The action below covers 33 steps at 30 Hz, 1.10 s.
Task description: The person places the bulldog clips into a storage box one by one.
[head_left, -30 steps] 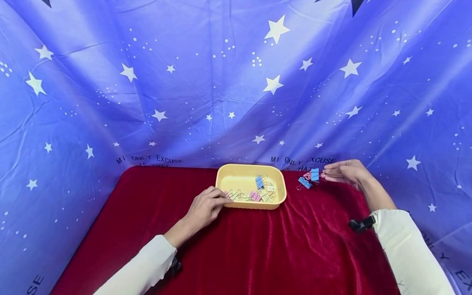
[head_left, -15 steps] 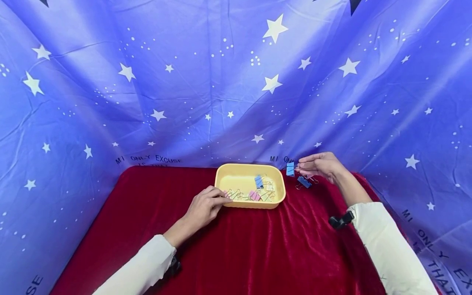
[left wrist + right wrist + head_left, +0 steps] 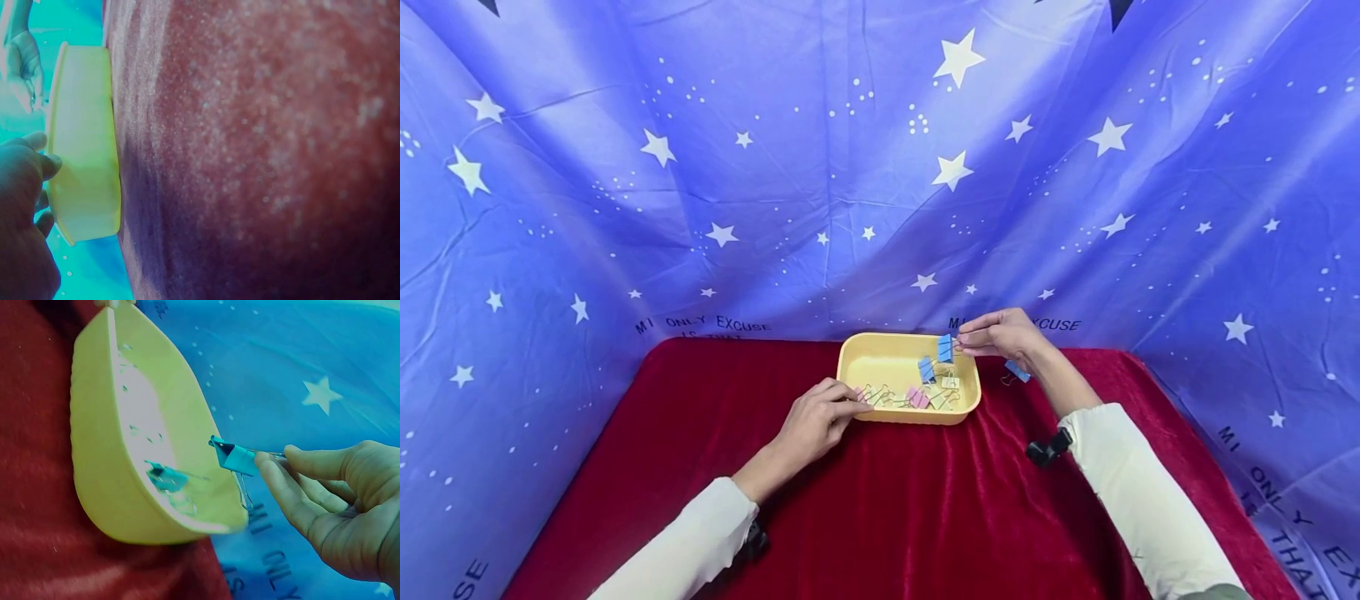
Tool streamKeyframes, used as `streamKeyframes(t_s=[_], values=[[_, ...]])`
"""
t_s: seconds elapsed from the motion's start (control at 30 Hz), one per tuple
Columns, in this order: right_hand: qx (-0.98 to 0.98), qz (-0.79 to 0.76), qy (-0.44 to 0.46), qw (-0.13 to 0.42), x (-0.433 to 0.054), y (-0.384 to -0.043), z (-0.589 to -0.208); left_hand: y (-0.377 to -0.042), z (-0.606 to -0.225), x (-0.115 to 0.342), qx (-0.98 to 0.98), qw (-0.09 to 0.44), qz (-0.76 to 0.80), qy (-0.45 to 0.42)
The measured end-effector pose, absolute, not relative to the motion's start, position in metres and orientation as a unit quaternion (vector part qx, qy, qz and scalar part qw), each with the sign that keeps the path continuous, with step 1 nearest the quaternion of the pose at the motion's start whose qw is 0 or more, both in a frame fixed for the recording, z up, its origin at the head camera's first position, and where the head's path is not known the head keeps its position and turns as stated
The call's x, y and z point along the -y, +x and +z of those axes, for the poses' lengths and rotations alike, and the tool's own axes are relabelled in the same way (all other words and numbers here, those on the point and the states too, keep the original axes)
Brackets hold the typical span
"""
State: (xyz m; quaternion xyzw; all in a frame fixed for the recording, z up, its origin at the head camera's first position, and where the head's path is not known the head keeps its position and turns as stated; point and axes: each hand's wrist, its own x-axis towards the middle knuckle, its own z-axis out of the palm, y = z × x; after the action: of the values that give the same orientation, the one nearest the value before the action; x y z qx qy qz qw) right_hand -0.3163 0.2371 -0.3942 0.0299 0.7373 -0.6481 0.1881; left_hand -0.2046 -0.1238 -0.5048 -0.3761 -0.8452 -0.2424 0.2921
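A yellow bin (image 3: 910,419) stands on the table with several binder clips lying in it, among them a blue one (image 3: 927,369) and a pink one (image 3: 917,397). My left hand (image 3: 822,414) grips the bin's near left rim, thumb on the outer wall in the left wrist view. Over the bin's right end, my right hand (image 3: 1003,337) pinches a blue binder clip (image 3: 236,457) by one wire handle. The clip's other handle hangs loose. Below that hand, another blue binder clip (image 3: 1017,372) lies on the cloth right of the bin.
Dark red velvet cloth (image 3: 880,508) covers the table, wrinkled at the front right. A blue star-printed curtain (image 3: 820,167) rises behind the table's back edge and along both sides.
My right hand has moved left with the blue binder clip, from above the loose clips to over the bin. The left hand stays on the rim.
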Motion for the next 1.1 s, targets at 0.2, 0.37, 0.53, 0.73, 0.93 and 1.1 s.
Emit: streamKeyframes(t_s=[0.2,0.37,0.53,0.73,0.93,1.1], values=[[-0.750,-0.633,0.028,0.189,-0.215,-0.317,-0.405,-0.204,-0.505,0.124,0.849,0.288,-0.240,-0.373],[-0.776,-0.603,0.018,0.186,-0.200,-0.316,-0.413,-0.203,-0.504,0.123,0.849,0.286,-0.244,-0.372],[-0.789,-0.587,0.002,0.181,-0.187,-0.315,-0.418,-0.203,-0.504,0.123,0.847,0.288,-0.248,-0.373],[-0.794,-0.580,-0.009,0.179,-0.174,-0.313,-0.423,-0.204,-0.505,0.123,0.845,0.290,-0.248,-0.374],[-0.847,-0.508,-0.022,0.154,-0.169,-0.308,-0.425,-0.205,-0.506,0.123,0.847,0.291,-0.245,-0.372],[-0.842,-0.518,-0.016,0.152,-0.180,-0.306,-0.421,-0.204,-0.506,0.123,0.849,0.288,-0.244,-0.369]])
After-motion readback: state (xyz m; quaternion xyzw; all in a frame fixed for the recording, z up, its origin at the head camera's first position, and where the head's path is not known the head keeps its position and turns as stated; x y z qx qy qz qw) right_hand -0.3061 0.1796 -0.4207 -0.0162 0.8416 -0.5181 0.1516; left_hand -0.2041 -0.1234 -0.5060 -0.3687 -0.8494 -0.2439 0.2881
